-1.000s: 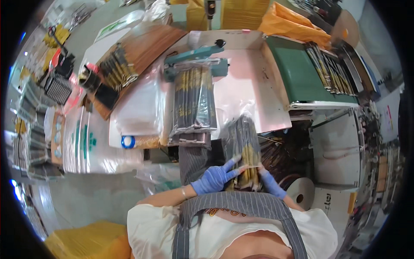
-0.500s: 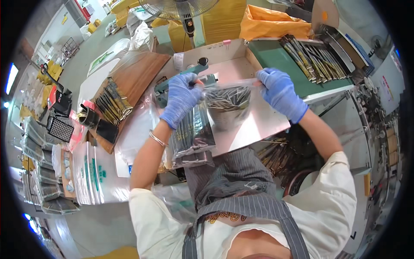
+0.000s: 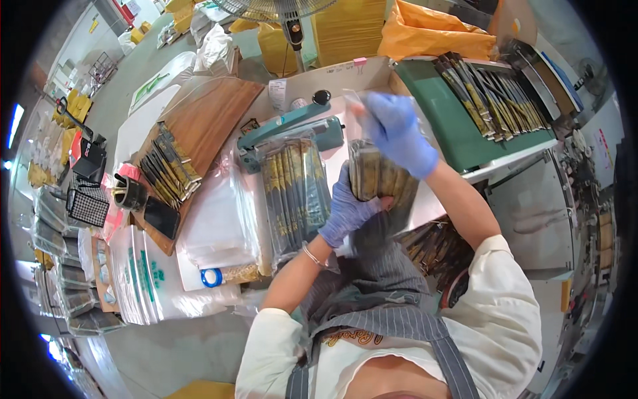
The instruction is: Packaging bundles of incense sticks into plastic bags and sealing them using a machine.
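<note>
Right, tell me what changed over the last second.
The clear bag of dark sticks came up from the lap to the table. The left hand now grips it from below, and the right hand has moved to its top edge. The teal sealer and the filled bag beside it stayed put.

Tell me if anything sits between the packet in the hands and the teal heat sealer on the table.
Both blue-gloved hands, left and right, grip the clear plastic packet of dark and gold sticks. Between it and the teal heat sealer lies only a stack of filled clear packets, beside and below the sealer's bar; nothing visible blocks the way.
</note>
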Action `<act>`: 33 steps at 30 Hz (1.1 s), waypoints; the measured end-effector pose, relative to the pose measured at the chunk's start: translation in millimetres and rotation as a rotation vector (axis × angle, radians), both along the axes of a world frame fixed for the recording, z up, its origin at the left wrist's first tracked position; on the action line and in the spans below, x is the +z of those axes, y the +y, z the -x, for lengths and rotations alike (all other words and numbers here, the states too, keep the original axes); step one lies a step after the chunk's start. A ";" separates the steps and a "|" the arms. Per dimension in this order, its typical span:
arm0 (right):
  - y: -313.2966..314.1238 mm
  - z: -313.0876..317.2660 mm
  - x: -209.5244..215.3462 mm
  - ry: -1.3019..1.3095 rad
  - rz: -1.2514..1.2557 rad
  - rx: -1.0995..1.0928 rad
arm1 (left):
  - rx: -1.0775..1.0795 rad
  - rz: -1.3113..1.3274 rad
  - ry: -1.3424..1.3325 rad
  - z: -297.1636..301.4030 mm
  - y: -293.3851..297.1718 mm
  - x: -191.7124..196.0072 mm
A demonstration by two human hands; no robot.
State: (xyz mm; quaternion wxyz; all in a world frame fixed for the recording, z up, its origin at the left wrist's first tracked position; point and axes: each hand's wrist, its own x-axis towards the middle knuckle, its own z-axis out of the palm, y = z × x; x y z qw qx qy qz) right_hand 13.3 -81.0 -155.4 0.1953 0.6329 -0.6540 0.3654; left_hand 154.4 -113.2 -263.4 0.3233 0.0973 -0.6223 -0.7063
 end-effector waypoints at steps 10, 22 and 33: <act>-190.6 -12.2 -50.4 -0.532 0.178 0.140 | 0.090 -0.584 -0.261 12.3 -107.9 -43.0; -175.4 51.6 -203.3 -1.400 0.187 0.177 | 0.400 -0.116 -0.570 -110.2 -185.2 -76.9; -157.9 59.4 -202.5 -1.361 0.340 0.069 | 0.292 -0.398 -0.477 -121.1 -129.7 -78.8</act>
